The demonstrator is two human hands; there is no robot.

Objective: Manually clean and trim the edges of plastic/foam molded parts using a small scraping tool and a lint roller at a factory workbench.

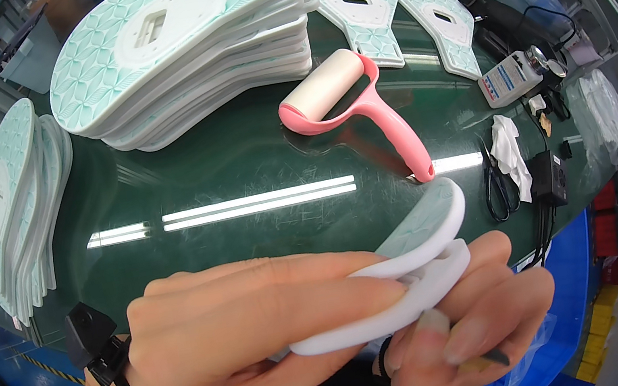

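My left hand (257, 324) is closed around a white plastic panel (424, 219) with a mint patterned face, tilted nearly edge-on above the table's near side. Two curved white rims show at its right end; whether they belong to one panel or two I cannot tell. Close against the lower rim is my right hand (472, 337), its fingers curled and slightly blurred. A small dark tip (495, 358) shows by those fingers, too little of it to name. Just beyond the panel lies a pink-handled lint roller (395, 133) with a white roll.
Stacked mint-and-white panels (207, 71) stand at the back, with a leaning stack (17, 209) at left. Two single panels (361, 12) lie back right. On the right are a white bottle (510, 77), black scissors (497, 182), a crumpled tissue (511, 155) and a black adapter (548, 177).
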